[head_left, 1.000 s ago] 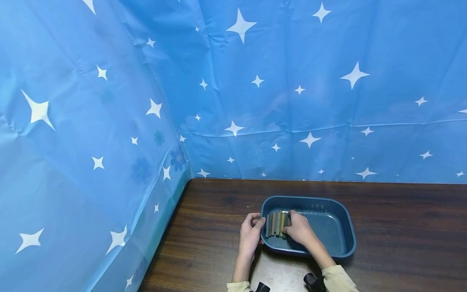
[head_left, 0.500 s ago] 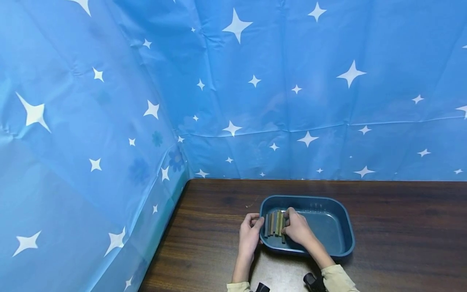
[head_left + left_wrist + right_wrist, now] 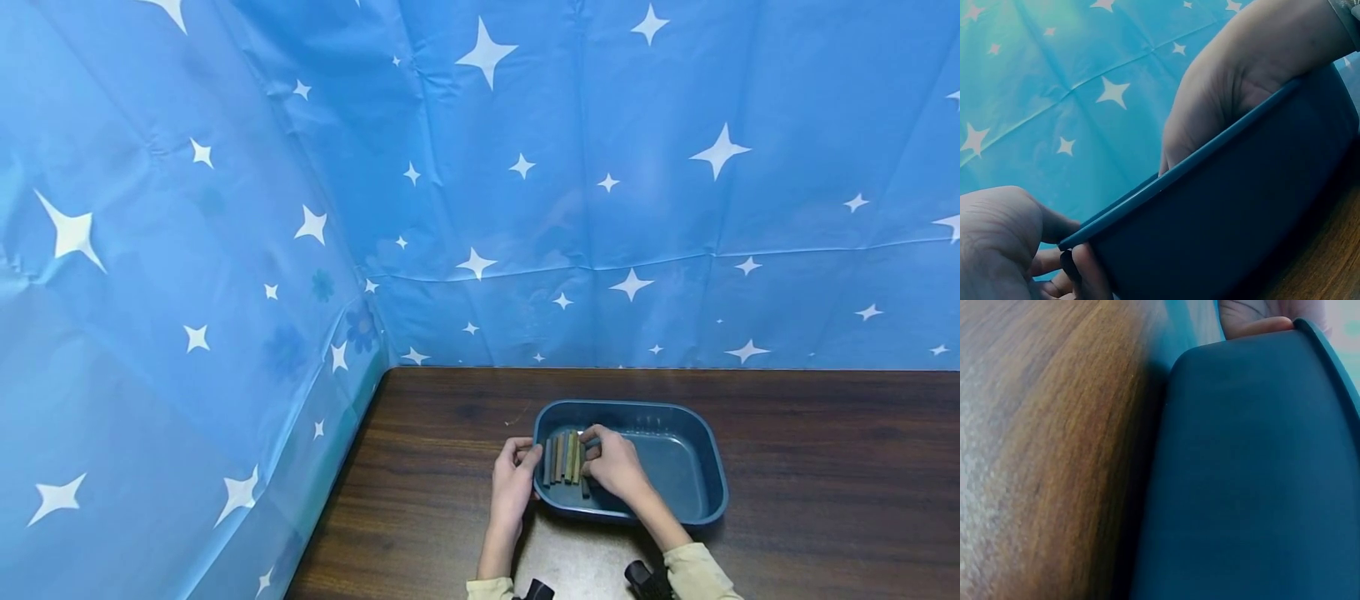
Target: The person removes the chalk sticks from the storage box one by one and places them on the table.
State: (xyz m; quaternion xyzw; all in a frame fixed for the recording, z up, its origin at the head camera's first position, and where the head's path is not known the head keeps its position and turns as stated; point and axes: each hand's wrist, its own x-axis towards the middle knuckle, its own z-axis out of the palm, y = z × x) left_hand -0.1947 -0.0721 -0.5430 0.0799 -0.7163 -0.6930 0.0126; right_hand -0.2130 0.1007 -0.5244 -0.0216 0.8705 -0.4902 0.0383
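Observation:
A deep blue rectangular basin (image 3: 678, 521) stands on the brown table. Side by side along its left end lie several short thin sticks (image 3: 564, 458) in grey, brown and olive green. My left hand (image 3: 513, 483) grips the basin's left rim, thumb on top and fingers outside, as the left wrist view also shows. Reaching down inside the basin, my right hand (image 3: 615, 467) is at the right end of the row, its thumb and forefinger bent about a dark stick (image 3: 585, 487). In the left wrist view the basin wall hides the right hand's fingertips (image 3: 1179, 150) and all the sticks.
The wooden table (image 3: 435, 450) extends to both sides of the basin. Blue sheeting with white stars (image 3: 525, 208) hangs right behind the table and along its left side. Dark wrist cameras (image 3: 647, 577) sit near both pale sleeves.
The dark stick at the right end now shows below my right thumb, lower than its neighbours. My right fingers have shifted slightly around it. The left hand keeps its grip on the rim.

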